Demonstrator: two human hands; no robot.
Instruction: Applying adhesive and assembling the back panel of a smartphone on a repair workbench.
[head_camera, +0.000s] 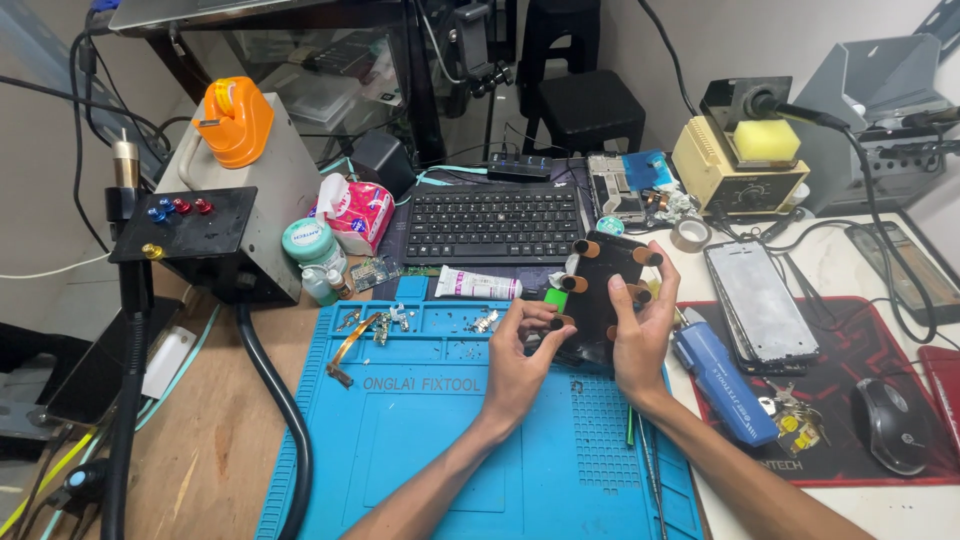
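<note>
Both hands hold a black phone (607, 285) upright above the blue repair mat (440, 440). Several small round brown clamps grip the phone's edges. My left hand (520, 350) pinches the phone's lower left edge, fingers at a brown clamp by a small green piece (555, 297). My right hand (640, 325) wraps the phone's right side from behind, thumb on its front.
A black keyboard (490, 222) and white tube (478, 286) lie behind the mat. A bare phone frame (758, 300), blue tool (722, 380) and mouse (890, 425) sit right on a red pad. A soldering station (738, 160) stands far right, a grey box (240, 190) left.
</note>
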